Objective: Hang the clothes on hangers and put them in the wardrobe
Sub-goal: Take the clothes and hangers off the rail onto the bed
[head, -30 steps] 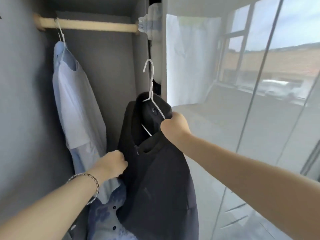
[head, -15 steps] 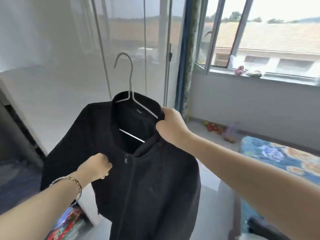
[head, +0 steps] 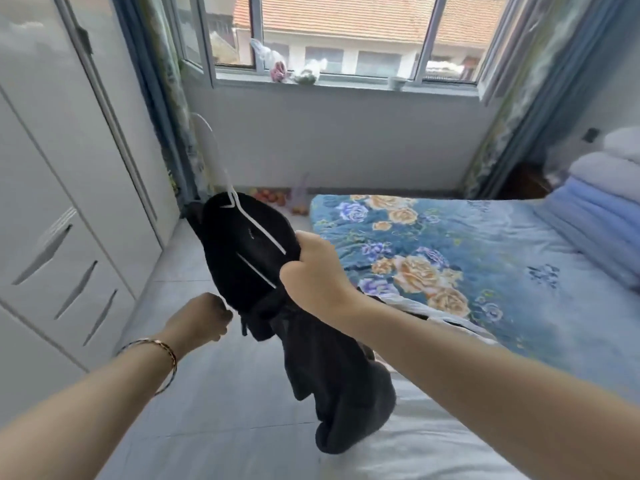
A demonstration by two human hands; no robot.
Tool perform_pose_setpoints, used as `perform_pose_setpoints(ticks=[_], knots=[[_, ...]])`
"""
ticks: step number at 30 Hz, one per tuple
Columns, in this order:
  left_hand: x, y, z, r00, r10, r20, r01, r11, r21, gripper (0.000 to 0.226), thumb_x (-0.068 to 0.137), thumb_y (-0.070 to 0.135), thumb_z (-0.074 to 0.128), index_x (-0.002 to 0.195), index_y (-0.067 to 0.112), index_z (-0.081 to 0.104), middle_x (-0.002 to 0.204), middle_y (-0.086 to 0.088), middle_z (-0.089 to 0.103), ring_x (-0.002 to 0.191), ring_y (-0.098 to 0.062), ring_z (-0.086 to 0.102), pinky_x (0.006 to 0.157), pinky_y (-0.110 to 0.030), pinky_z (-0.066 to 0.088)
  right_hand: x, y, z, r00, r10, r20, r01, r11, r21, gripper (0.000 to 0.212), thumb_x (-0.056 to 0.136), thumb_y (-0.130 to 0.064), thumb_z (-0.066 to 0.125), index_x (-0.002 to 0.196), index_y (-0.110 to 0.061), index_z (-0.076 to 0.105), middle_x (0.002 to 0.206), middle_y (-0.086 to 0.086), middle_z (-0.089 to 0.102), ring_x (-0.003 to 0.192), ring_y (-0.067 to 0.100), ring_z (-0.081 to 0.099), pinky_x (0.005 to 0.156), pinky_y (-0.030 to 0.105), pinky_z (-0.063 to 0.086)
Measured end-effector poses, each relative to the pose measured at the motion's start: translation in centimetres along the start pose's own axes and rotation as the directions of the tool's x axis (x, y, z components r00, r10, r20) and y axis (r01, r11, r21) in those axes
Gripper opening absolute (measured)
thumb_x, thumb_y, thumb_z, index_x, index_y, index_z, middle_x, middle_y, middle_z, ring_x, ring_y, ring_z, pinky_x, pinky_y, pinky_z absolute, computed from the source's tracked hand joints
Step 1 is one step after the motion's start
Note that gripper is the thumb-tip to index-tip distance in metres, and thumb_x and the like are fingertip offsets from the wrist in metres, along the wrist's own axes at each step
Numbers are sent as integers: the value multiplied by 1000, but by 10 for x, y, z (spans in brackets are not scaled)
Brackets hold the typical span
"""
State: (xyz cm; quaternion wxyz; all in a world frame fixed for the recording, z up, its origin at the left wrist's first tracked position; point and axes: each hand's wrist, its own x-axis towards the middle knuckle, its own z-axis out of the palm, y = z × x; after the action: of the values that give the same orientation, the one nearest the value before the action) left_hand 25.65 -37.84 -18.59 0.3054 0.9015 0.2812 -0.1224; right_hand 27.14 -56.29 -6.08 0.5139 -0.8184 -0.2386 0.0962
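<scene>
A black jacket [head: 329,375] hangs on a white wire hanger [head: 266,237], tilted, over the floor beside the bed. My right hand [head: 311,275] grips the jacket's collar together with the hanger's right arm. The hanger's hook points up and to the left and is blurred. My left hand [head: 204,318], with a bracelet on the wrist, is curled into a fist just left of the jacket's lower collar, with a small gap between them and nothing seen in it. The white wardrobe [head: 69,174] stands on the left with shut doors and drawers.
A bed with a blue flowered cover [head: 450,237] fills the right side, with folded blankets [head: 602,209] stacked at its far end. A window with small things on its sill [head: 304,76] is straight ahead. Grey tiled floor [head: 214,393] lies between wardrobe and bed.
The view has swung right from the open wardrobe to the window and bed. The jacket on its hanger came along in my right hand and now tilts. My left hand has let go of the jacket's front.
</scene>
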Motion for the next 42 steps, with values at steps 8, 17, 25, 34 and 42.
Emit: perform_pose_setpoints(ticks=[8, 17, 25, 34, 42], knots=[[17, 65, 24, 957, 249, 150, -272, 950, 155, 22, 83, 12, 47, 72, 6, 65, 71, -4, 73, 71, -21, 71, 76, -32, 54, -13, 5, -61, 902, 128, -413, -76, 987, 140, 36, 63, 16, 33, 53, -18, 25, 36, -13, 27, 33, 6, 24, 35, 11, 18], [35, 119, 70, 842, 418, 343, -495, 851, 178, 22, 84, 14, 48, 66, 9, 59, 73, -7, 73, 71, -22, 70, 75, -34, 55, -79, 94, -160, 569, 286, -771, -501, 864, -48, 32, 72, 11, 41, 55, -16, 36, 57, -3, 40, 56, 15, 37, 44, 12, 32], [27, 180, 151, 777, 434, 457, -573, 787, 228, 27, 85, 20, 48, 60, 12, 54, 73, -8, 72, 72, -28, 69, 72, -33, 54, -160, 219, -251, 290, 423, -859, -728, 679, 89, 24, 74, 11, 42, 59, -8, 40, 64, 10, 46, 75, 27, 43, 65, 28, 30], [36, 259, 259, 804, 334, 491, -529, 779, 336, 24, 85, 17, 46, 62, 12, 54, 66, -6, 67, 63, -26, 60, 61, -27, 47, -198, 386, -320, 98, 574, -813, -840, 486, 242, 31, 77, 8, 44, 103, 8, 61, 102, 32, 61, 97, 45, 55, 79, 40, 42], [55, 313, 331, 835, 284, 471, -473, 808, 351, 22, 84, 19, 46, 67, 10, 59, 78, -6, 71, 79, -26, 68, 77, -35, 56, -196, 511, -379, -92, 645, -758, -886, 295, 358, 29, 79, 6, 46, 102, -4, 61, 103, 22, 63, 99, 41, 57, 83, 40, 46]])
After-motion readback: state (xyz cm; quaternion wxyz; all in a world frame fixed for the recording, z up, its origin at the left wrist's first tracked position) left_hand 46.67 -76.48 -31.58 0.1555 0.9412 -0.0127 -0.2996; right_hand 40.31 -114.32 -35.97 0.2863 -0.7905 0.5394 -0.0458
